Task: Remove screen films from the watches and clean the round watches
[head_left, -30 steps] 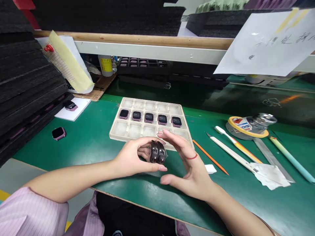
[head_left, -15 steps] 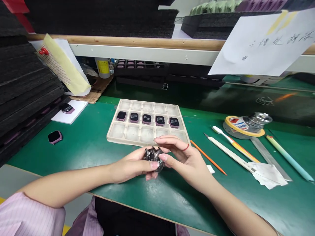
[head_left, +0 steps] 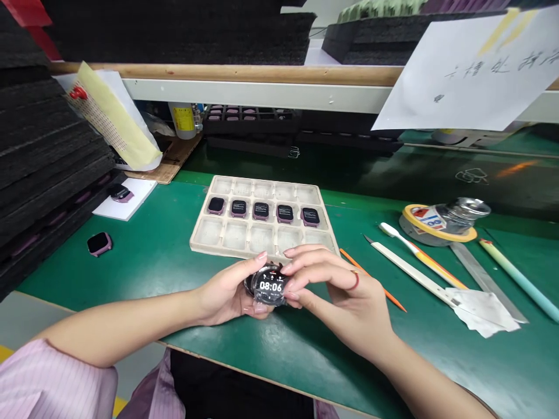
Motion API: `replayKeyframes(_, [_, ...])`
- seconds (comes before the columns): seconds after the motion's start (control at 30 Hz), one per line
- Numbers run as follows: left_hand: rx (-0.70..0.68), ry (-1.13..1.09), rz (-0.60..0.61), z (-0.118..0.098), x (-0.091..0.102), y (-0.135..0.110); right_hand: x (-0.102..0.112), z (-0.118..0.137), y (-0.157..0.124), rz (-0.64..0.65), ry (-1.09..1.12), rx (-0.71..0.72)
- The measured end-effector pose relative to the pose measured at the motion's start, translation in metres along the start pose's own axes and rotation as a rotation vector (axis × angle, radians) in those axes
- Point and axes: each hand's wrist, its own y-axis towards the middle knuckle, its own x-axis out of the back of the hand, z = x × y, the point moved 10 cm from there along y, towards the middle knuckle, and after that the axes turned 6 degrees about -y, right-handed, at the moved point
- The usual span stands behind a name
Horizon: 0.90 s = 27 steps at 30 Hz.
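Observation:
My left hand and my right hand together hold a round dark watch body just above the green table, its face up and showing 08:06 under a clear film. Fingers of both hands close round its rim. Just beyond it lies a beige compartment tray with a row of pink square watches in its middle row.
A loose pink watch lies on the table at the left, another on white paper. Black foam trays stack at the left. At the right lie an orange stick, a brush, white tools, wipes and a tape roll.
The watch has turned from edge-on to face-up, so its lit dial now shows. My right hand has closed onto its rim; a second ago it was open beside it.

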Motion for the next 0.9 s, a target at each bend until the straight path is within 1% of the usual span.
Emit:
replayKeyframes(0.07, [0.021, -0.034, 0.000, 0.001, 0.000, 0.000, 0.001, 0.016, 0.000, 0.004, -0.060, 0.140])
replayKeyframes(0.1, [0.032, -0.048, -0.005, 0.002, 0.000, 0.000, 0.001, 0.021, 0.000, 0.008, -0.081, 0.183])
replayKeyframes(0.17, [0.043, -0.057, -0.018, 0.003, 0.002, -0.001, 0.000, 0.026, -0.001, 0.014, -0.105, 0.222])
replayKeyframes(0.23, [0.043, -0.038, -0.038, 0.003, 0.004, -0.002, -0.003, 0.027, -0.001, 0.018, -0.116, 0.218])
replayKeyframes(0.3, [0.037, 0.003, -0.044, 0.003, 0.005, -0.002, -0.004, 0.024, -0.002, -0.004, -0.137, 0.176])
replayKeyframes(0.4, [0.018, 0.067, -0.026, 0.004, 0.003, -0.001, 0.003, 0.017, -0.005, -0.109, -0.238, 0.069])
replayKeyframes(0.47, [-0.008, 0.096, -0.026, 0.003, 0.002, 0.000, 0.005, 0.018, -0.008, -0.152, -0.301, 0.050])
replayKeyframes(0.53, [-0.039, 0.128, -0.045, 0.002, 0.003, 0.000, -0.003, 0.019, -0.009, -0.083, -0.304, 0.064])
replayKeyframes(0.6, [-0.069, 0.161, -0.057, 0.000, 0.004, 0.000, -0.017, 0.016, -0.012, 0.047, -0.274, 0.052])
replayKeyframes(0.67, [-0.089, 0.187, -0.058, -0.001, 0.004, 0.000, -0.026, 0.010, -0.014, 0.139, -0.248, 0.027])
replayKeyframes(0.77, [-0.120, 0.191, -0.073, -0.004, 0.005, 0.001, -0.027, 0.007, -0.015, 0.153, -0.228, 0.024])
replayKeyframes(0.83, [-0.123, 0.144, -0.083, -0.007, 0.006, 0.001, -0.022, 0.007, -0.013, 0.123, -0.229, 0.033])
replayKeyframes(0.9, [-0.089, 0.071, -0.096, -0.006, 0.008, 0.001, -0.015, 0.009, -0.010, 0.085, -0.224, 0.049])
